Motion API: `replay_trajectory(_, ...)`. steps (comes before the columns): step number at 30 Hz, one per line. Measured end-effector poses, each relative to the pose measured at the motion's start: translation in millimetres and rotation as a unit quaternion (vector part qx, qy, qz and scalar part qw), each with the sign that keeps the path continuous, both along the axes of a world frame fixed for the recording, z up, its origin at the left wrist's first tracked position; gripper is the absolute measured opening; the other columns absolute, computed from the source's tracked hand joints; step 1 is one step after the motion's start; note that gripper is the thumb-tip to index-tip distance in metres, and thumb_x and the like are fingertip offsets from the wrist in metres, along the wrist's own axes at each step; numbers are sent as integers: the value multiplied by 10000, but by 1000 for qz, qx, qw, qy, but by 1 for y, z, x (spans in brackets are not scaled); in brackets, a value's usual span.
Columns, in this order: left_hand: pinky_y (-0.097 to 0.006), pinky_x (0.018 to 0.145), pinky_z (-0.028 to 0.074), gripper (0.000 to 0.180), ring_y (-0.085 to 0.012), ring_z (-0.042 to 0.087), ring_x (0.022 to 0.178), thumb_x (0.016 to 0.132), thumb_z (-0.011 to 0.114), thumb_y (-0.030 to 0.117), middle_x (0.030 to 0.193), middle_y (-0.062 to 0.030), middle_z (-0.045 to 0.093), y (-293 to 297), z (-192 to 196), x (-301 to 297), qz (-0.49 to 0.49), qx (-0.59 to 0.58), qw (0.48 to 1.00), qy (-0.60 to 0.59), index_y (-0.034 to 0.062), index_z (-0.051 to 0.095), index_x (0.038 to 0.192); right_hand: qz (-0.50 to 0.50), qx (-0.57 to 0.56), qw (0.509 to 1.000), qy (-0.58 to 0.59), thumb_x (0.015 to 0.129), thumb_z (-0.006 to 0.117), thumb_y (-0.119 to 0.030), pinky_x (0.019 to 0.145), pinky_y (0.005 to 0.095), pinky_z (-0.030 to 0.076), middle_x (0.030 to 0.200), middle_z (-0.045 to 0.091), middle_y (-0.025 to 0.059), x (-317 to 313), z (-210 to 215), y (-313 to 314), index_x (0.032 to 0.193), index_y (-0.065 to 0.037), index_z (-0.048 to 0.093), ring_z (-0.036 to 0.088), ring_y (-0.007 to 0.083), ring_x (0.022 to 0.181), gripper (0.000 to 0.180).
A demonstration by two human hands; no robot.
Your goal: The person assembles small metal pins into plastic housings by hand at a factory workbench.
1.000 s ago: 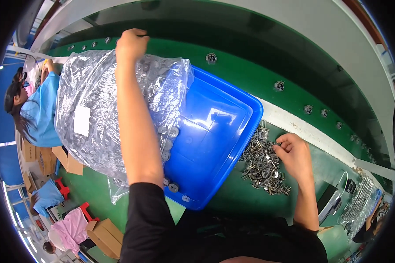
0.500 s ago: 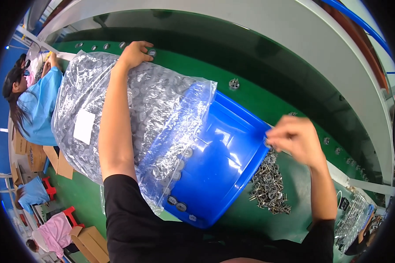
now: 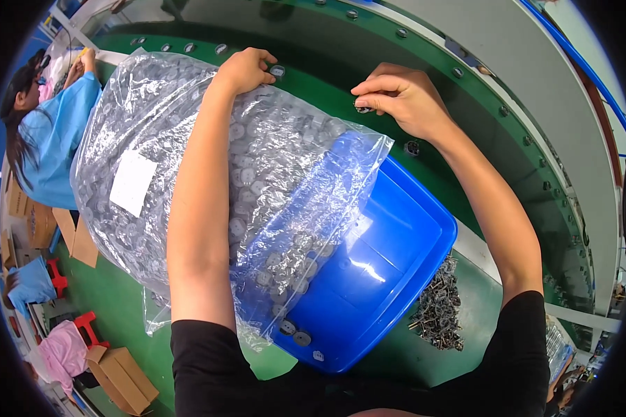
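Note:
My left hand (image 3: 245, 71) reaches over the clear plastic bag (image 3: 139, 104) to the green conveyor belt. Its finger and thumb close around a round grey part (image 3: 277, 71) lying there. Above the belt, to the right of it, my right hand (image 3: 407, 101) pinches a small dark metal piece (image 3: 363, 108). Many round grey plastic parts fill the bag, whose mouth spreads over a blue tray (image 3: 410, 229). A few loose round parts (image 3: 301, 338) lie in the tray's near left corner. Another metal-topped part (image 3: 412, 148) sits on the belt below my right wrist.
A heap of small metal pieces (image 3: 439, 306) lies right of the tray. More parts (image 3: 189, 47) stand spaced along the curved belt. A co-worker in a blue top (image 3: 59, 139) sits at the far left, near cardboard boxes (image 3: 122, 379) and red stools (image 3: 87, 326).
My right hand has moved from above the metal heap, up and left over the belt, with a small metal piece. My left hand stays at its round part; the whole view has shifted slightly.

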State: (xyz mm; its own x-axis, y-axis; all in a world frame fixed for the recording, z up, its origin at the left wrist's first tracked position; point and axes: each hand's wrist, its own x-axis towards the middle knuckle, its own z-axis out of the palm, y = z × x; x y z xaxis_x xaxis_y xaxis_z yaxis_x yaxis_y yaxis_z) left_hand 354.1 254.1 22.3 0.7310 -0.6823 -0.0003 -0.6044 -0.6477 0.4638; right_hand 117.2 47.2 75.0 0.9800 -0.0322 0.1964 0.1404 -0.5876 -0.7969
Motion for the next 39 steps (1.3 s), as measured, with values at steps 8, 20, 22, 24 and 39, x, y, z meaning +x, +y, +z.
replay_trajectory(8,-385,908,519,448,-253,673,1016,755,801,199,1060,-49,714,1,2,-1,9,21,1000,-3,173,701,1191,-39,-165,985,-12,882,687,-211,668,299,519,811,700,92,64,-18,11,960,-5,724,662,160,704,223)
replay_trajectory(20,-377,854,509,422,-223,664,955,745,810,307,1000,-26,695,-3,10,-18,-2,49,999,-2,232,717,1150,-11,-365,927,84,850,610,-65,799,447,570,1039,699,219,154,-29,52,995,-18,717,685,383,973,186)
replay_trajectory(22,-377,848,508,408,-222,667,944,747,808,308,981,-23,697,-2,11,-17,-1,52,999,7,226,719,1137,-2,-369,923,104,846,612,-57,797,445,573,1061,696,219,152,-27,56,1005,-13,712,684,385,976,193)
replay_trajectory(24,-386,883,519,419,-224,670,995,748,807,335,1023,7,710,-4,13,-16,-14,69,998,1,268,713,1151,-11,-367,921,128,841,619,-53,795,442,575,1071,694,218,150,-26,57,1003,-11,710,685,377,980,190)
replay_trajectory(39,-392,813,508,412,-265,670,884,723,804,311,908,-66,709,-7,19,-28,-23,57,998,-8,122,716,1079,-35,-390,908,152,832,620,-38,819,432,571,1081,705,185,143,-19,70,1005,-45,726,690,354,989,203)
